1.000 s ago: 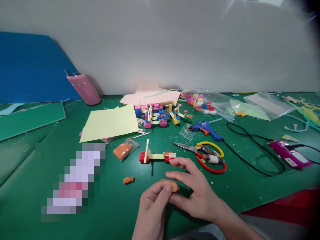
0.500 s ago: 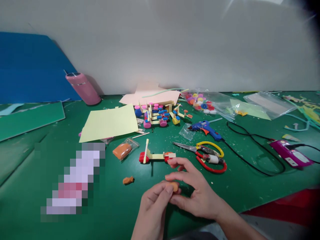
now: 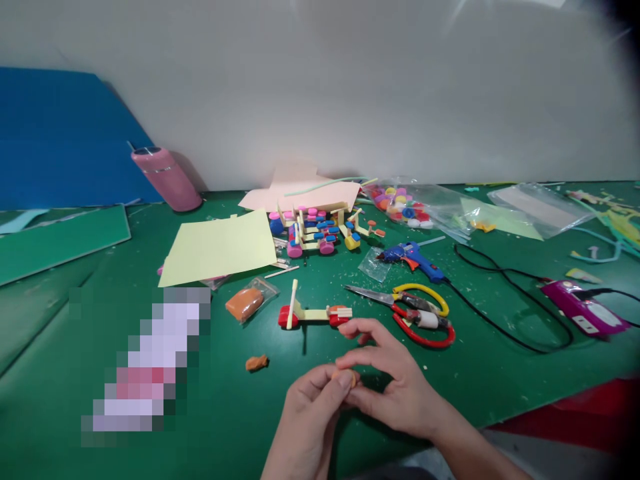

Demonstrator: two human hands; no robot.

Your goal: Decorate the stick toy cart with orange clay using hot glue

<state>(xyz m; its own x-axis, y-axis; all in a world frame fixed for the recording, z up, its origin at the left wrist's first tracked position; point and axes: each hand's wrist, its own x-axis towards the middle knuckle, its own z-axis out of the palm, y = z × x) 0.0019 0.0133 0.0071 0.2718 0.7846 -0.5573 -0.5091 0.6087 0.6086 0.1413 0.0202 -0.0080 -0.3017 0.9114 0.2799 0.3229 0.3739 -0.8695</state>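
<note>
A small piece of orange modelling clay (image 3: pixel 353 379) is pinched in my left hand (image 3: pixel 311 412), whose thumb presses over it and hides most of it. My right hand (image 3: pixel 400 383) meets it from the right, thumb and index finger closed around the clay's edge, the other fingers curved above. Just beyond the fingers stands a small stick model (image 3: pixel 316 315) with red wheels and a pale upright stick. To the left lies a loose brown-orange clay lump (image 3: pixel 257 363). Behind that, a bag of orange clay (image 3: pixel 246 305) rests on the green table.
Scissors (image 3: pixel 420 319) with yellow and red handles lie right of the model. Behind them is a blue glue gun (image 3: pixel 411 257), its black cord running to a purple power box (image 3: pixel 580 310). Several finished models (image 3: pixel 320 233), yellow paper (image 3: pixel 220 248) and a pink tumbler (image 3: pixel 167 179) stand farther back.
The left thumb has shifted slightly right, covering more of the clay. The right-hand fingers have closed in a little. Other things lie where they were.
</note>
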